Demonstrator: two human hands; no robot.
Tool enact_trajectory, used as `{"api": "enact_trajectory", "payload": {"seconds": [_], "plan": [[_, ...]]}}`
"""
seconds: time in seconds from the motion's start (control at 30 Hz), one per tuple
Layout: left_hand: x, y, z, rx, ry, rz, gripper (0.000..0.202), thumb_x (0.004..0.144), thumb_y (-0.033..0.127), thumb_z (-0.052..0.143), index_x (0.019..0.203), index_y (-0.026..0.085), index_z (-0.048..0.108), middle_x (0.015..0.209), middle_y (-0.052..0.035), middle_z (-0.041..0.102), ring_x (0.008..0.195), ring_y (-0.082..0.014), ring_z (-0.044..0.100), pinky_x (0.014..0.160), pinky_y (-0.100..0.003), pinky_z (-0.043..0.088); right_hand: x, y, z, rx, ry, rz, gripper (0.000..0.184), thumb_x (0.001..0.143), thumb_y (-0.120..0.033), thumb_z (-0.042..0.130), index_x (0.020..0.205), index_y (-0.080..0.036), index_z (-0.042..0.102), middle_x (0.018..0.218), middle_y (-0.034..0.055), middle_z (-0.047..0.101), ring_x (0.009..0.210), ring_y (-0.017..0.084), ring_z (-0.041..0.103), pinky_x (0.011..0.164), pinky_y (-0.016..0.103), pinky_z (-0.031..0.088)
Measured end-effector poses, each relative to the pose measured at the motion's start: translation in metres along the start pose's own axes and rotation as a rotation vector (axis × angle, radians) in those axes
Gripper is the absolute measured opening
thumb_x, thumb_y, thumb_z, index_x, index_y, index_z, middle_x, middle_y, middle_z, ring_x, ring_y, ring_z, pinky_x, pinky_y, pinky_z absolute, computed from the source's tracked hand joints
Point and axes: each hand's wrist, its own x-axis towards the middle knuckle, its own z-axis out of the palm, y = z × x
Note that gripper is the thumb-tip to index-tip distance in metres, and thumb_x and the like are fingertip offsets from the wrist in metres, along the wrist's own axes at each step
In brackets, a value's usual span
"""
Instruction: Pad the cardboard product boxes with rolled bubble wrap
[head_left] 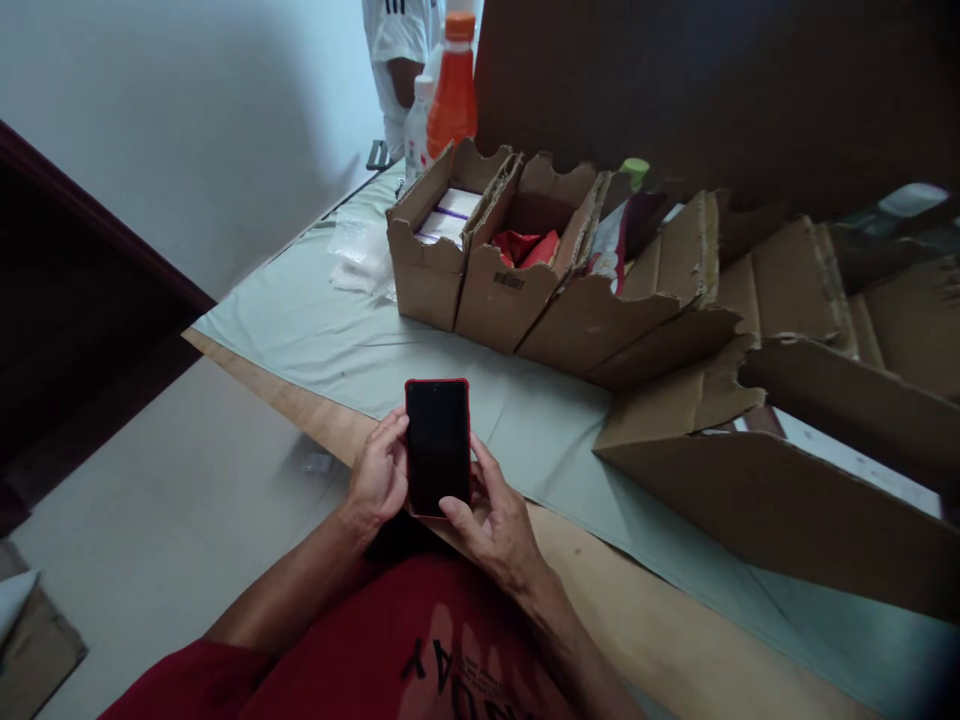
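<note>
Phone (pixel 438 450), dark and red-cased, is clasped between left grip (pixel 376 474) and right grip (pixel 501 528); beyond them, cardboard boxes (pixel 491 310) stand on the table (pixel 315 330).

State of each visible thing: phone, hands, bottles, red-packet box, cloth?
Phone: held, screen dark
Left hand: gripping phone's left side
Right hand: gripping phone's right side, thumb over lower screen
Orange bottle: capped, upright
Clear bottle: capped, upright
Box with red packet: open-topped
Cloth: wrinkled
</note>
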Motion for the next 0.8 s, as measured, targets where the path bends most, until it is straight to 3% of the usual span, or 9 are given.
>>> {"api": "enact_trajectory", "payload": {"seconds": [0.17, 0.3, 0.53, 0.8], "plan": [[0.004, 0.003, -0.003, -0.018, 0.025, 0.005, 0.016, 0.083, 0.016, 0.070, 0.098, 0.017, 0.074, 0.098, -0.0013, 0.078, 0.092, -0.0135, 0.071, 0.090, -0.022, 0.053, 0.005, -0.003, 0.002, 0.071, -0.062, -0.011, 0.081, 0.098, -0.055, 0.058, 0.164, -0.024, 0.024, 0.138, 0.0112, 0.067, 0.122, 0.028, 0.067, 0.102, 0.041, 0.055], [0.012, 0.008, -0.006, 0.026, 0.027, 0.032, 0.016, 0.079, 0.019, 0.074, 0.095, 0.017, 0.073, 0.092, -0.0012, 0.077, 0.095, -0.0168, 0.071, 0.094, -0.027, 0.053, 0.004, 0.003, -0.002, 0.136, 0.010, 0.014, 0.080, 0.102, -0.057, 0.050, 0.166, -0.023, 0.016, 0.134, 0.0124, 0.067, 0.112, 0.024, 0.070, 0.097, 0.039, 0.056], [0.028, 0.028, -0.012, 0.064, 0.071, 0.093, 0.016, 0.074, 0.019, 0.073, 0.090, 0.016, 0.073, 0.078, -0.0018, 0.074, 0.087, -0.0201, 0.073, 0.087, -0.030, 0.055, -0.003, 0.019, -0.009, 0.134, 0.123, 0.070, 0.057, 0.103, -0.056, 0.046, 0.150, -0.024, 0.048, 0.119, 0.0107, 0.073, 0.091, 0.019, 0.073, 0.088, 0.036, 0.059], [0.033, 0.042, -0.014, 0.067, 0.076, 0.104, 0.018, 0.074, 0.019, 0.073, 0.092, 0.016, 0.074, 0.078, -0.0011, 0.075, 0.080, -0.0186, 0.072, 0.082, -0.029, 0.055, -0.007, 0.028, -0.005, 0.150, 0.153, 0.084, 0.047, 0.104, -0.053, 0.047, 0.135, -0.022, 0.063, 0.116, 0.0115, 0.075, 0.093, 0.020, 0.073, 0.089, 0.038, 0.061]]}}
